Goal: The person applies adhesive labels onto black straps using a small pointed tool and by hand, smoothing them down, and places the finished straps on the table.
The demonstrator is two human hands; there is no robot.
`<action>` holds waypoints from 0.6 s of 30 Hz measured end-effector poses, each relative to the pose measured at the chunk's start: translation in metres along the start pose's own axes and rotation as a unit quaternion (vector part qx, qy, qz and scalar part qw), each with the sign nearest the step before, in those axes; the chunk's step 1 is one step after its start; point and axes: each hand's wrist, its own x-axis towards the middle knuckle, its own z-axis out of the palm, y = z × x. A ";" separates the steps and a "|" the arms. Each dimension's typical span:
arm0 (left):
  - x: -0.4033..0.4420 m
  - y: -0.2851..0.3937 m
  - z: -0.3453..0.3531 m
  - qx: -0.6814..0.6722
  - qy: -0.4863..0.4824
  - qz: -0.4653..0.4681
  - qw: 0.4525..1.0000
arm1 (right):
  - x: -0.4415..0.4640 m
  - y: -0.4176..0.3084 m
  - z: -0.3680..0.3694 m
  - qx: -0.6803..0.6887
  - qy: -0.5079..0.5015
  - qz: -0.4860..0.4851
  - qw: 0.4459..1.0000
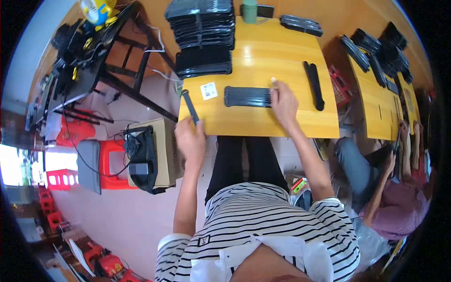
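My left hand (190, 138) is closed round the lower end of a narrow black strap (191, 107) at the left front edge of the yellow table. The strap has a rounded end with a hole or ring. My right hand (285, 105) is closed in a pinch, with a small white piece (273, 80) at its fingertips. Under and beside those fingers lies a flat row of dark straps in clear wrap (247, 97), its right end partly hidden by the hand. A white label with printed marks (209, 91) lies between the two hands.
Tall stacks of wrapped black straps (199, 26) stand at the table's (263, 123) back left. Loose black straps (314, 87) lie at right. A green cup (249, 11) and another pack (301, 25) sit at the back. Co-workers (399, 199) sit at the right table.
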 end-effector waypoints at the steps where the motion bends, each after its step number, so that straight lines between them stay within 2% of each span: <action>1: -0.004 -0.004 -0.007 -0.022 -0.029 -0.093 0.995 | -0.018 -0.009 -0.009 0.032 -0.009 0.007 0.999; 2: -0.008 -0.008 -0.012 -0.042 -0.061 -0.185 0.980 | -0.040 -0.017 -0.017 0.063 -0.025 0.006 0.998; 4: -0.019 -0.032 0.005 -0.066 -0.145 -0.232 0.960 | -0.086 -0.027 -0.025 0.108 -0.046 -0.015 0.993; 5: -0.025 -0.034 0.014 -0.207 -0.173 -0.313 0.911 | -0.105 -0.031 -0.032 0.120 -0.086 -0.008 0.989; 6: -0.028 -0.036 0.021 -0.211 -0.173 -0.309 0.911 | -0.121 -0.041 -0.039 0.140 -0.085 0.016 0.986; 8: -0.031 -0.038 0.033 -0.334 -0.205 -0.329 0.859 | -0.146 -0.040 -0.042 0.188 -0.053 0.002 0.981; 9: -0.031 -0.038 0.037 -0.347 -0.201 -0.334 0.853 | -0.159 -0.037 -0.046 0.184 -0.088 0.051 0.978; 10: -0.031 -0.035 0.037 -0.348 -0.204 -0.329 0.854 | -0.169 -0.034 -0.048 0.179 -0.122 0.101 0.971; 12: -0.030 -0.030 0.035 -0.395 -0.198 -0.326 0.836 | -0.183 -0.028 -0.050 0.181 -0.130 0.117 0.968; 17: -0.045 -0.029 0.027 -0.427 -0.196 -0.299 0.831 | -0.184 -0.032 -0.042 0.212 -0.148 0.131 0.957; 18: -0.052 -0.023 0.021 -0.437 -0.184 -0.285 0.833 | -0.178 -0.037 -0.036 0.277 -0.158 0.142 0.937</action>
